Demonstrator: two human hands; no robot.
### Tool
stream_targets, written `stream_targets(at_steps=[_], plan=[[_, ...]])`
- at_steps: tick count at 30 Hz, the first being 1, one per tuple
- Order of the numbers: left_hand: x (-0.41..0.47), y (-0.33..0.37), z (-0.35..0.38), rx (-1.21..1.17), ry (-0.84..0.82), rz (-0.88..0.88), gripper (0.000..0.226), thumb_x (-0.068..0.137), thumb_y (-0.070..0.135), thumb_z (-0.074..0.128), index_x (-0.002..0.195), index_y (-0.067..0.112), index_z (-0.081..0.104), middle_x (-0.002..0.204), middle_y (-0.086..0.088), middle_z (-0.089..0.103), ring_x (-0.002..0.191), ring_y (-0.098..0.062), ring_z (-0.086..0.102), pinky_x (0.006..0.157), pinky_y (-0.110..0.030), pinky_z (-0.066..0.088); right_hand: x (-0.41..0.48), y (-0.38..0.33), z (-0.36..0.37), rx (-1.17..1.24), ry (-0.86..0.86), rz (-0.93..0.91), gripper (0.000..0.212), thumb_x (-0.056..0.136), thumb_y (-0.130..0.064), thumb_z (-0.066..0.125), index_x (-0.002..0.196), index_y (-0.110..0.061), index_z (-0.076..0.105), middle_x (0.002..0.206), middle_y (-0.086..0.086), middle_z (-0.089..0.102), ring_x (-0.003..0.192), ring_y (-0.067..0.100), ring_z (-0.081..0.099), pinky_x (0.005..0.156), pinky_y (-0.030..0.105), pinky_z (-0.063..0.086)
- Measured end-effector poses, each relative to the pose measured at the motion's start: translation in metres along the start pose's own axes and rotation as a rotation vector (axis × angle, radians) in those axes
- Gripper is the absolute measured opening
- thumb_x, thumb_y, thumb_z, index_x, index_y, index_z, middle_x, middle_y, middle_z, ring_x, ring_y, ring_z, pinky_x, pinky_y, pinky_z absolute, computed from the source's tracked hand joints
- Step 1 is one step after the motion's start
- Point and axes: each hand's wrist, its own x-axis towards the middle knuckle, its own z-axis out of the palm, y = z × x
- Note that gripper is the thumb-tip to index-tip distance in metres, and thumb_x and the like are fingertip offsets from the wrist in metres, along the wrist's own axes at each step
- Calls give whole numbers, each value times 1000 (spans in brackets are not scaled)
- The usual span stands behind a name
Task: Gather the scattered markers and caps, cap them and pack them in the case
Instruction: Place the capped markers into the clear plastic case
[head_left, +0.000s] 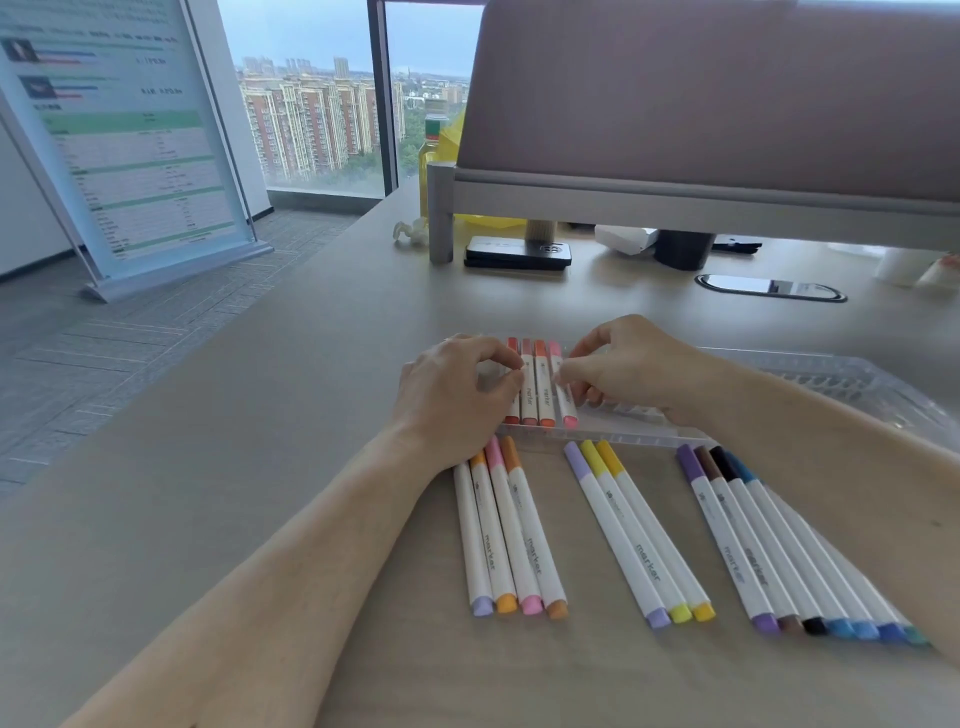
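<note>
Beige desk (260, 415) by window, packing step in hand: left hand (457, 384) and right hand (634, 364) both curled, pinching four reddish markers (543, 387) between them in clear case (831, 374)'s left end; next, probably fetching capped loose markers (636, 530) lying body-side of both grips, slotting rightward.

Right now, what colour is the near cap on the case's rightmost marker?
Pink; the cap shows best in the head view.
</note>
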Motion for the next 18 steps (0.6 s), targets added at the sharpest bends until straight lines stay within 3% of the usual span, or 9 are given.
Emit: stream_targets(at_steps=[6, 13, 18], plan=[[-1, 0, -1, 21, -2, -1, 16, 98, 39, 63, 111, 34, 71, 124, 8, 68, 113, -15, 61, 102, -46, 49, 1, 2, 0, 0, 3, -3, 27, 89, -30, 80, 100, -14, 60, 80, 3, 77, 72, 12, 70, 68, 26, 57], [0, 0, -1, 23, -7, -5, 15, 98, 40, 62, 109, 36, 70, 121, 8, 69, 112, -16, 63, 100, -47, 51, 1, 8, -8, 31, -65, 8, 20, 89, -28, 79, 96, -13, 69, 89, 5, 77, 76, 11, 66, 68, 24, 52], [-1, 2, -1, 22, -7, -4, 16, 98, 38, 63, 111, 32, 72, 120, 7, 69, 111, -15, 63, 99, -45, 51, 4, 7, -8, -11, -74, 5, 19, 86, -27, 82, 92, -14, 70, 90, 3, 78, 78, 12, 68, 73, 26, 57]])
